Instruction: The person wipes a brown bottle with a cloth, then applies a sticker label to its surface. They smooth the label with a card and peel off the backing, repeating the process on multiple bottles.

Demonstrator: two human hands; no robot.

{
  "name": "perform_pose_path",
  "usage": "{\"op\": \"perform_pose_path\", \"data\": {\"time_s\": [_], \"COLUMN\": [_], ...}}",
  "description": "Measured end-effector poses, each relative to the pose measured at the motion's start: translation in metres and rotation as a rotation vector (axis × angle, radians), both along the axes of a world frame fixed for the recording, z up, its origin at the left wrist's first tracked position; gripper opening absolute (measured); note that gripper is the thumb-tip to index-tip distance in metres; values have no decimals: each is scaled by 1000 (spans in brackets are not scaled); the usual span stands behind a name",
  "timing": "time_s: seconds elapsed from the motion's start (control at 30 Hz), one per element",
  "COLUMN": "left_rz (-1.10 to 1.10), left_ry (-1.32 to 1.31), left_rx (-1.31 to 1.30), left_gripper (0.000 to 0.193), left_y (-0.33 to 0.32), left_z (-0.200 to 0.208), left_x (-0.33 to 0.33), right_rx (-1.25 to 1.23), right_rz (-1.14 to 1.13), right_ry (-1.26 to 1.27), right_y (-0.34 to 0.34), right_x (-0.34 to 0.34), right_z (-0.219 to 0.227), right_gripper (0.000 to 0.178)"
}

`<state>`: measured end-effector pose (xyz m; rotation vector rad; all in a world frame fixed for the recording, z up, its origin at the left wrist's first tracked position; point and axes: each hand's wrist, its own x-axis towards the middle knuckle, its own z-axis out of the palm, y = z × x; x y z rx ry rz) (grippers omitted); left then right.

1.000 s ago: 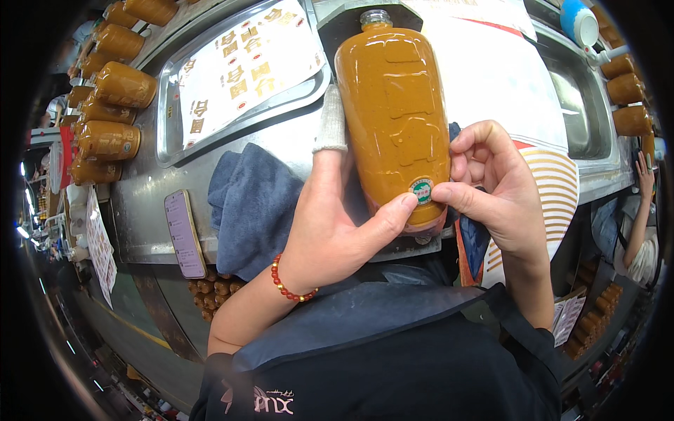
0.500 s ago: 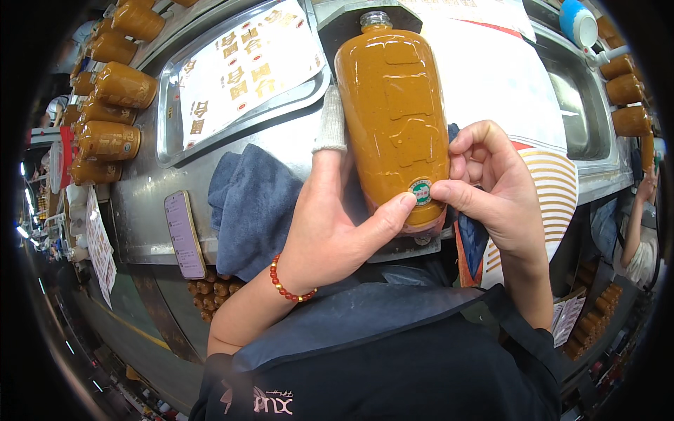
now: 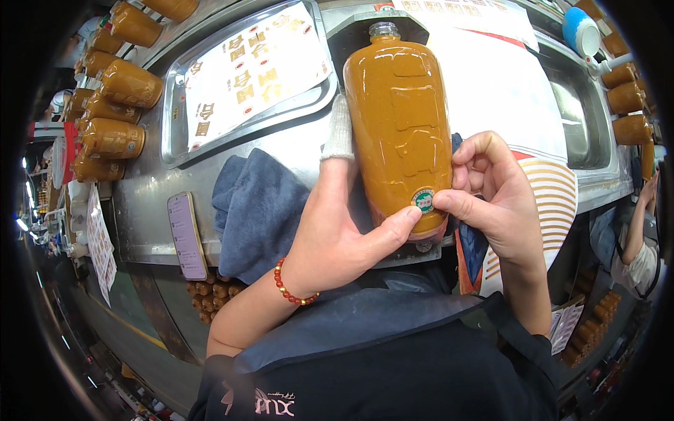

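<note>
A glossy brown-glazed bottle [image 3: 400, 112] with raised relief lies tilted away from me, its uncapped neck at the far end. Near its base sits a small round green-and-white sticker [image 3: 423, 201]. My left hand [image 3: 337, 231] grips the bottle along its left side, thumb on the front just left of the sticker. A pale knit sleeve [image 3: 340, 130] covers a finger of that hand; the other fingers are hidden behind the bottle. My right hand [image 3: 498, 189] is closed at the lower right side, thumb tip at the sticker's right edge, fingers curled.
A metal tray [image 3: 168, 133] holds a sheet of gold decals [image 3: 246, 84]. Beside my left arm are a blue cloth [image 3: 256, 207] and a phone [image 3: 187, 235]. Similar brown bottles [image 3: 131, 83] line the left side. A sink [image 3: 586, 126] lies right; another person's arm [image 3: 637, 224] shows there.
The bottle and both hands appear slightly lower and farther right in view, along with a small shift of the whole scene. The hold on the bottle looks the same.
</note>
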<state>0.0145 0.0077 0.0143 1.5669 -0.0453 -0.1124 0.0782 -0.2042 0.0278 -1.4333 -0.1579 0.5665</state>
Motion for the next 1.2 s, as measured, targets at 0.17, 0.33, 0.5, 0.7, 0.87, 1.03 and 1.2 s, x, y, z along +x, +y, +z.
{"op": "perform_pose_path", "data": {"time_s": [0.17,0.33,0.5,0.7,0.87,1.03,1.2], "left_rz": [1,-41,-16,-10,11,21,31], "left_ry": [22,-34,-27,2,53,58,64], "left_rx": [4,14,-115,-100,-108,-103,-102], "left_gripper": [92,90,83,80,80,80,81], "left_y": [0,4,0,0,-1,-2,-3], "left_z": [1,-4,3,0,2,3,3], "left_x": [-1,0,5,3,1,1,1], "right_rx": [9,19,47,38,25,25,14], "right_rz": [6,22,27,28,28,26,39], "right_ry": [8,12,55,25,9,13,-8], "right_y": [0,0,-1,0,0,1,-1], "right_x": [1,2,4,3,2,2,4], "right_z": [1,1,2,3,1,1,0], "right_gripper": [41,39,36,36,37,37,37]}}
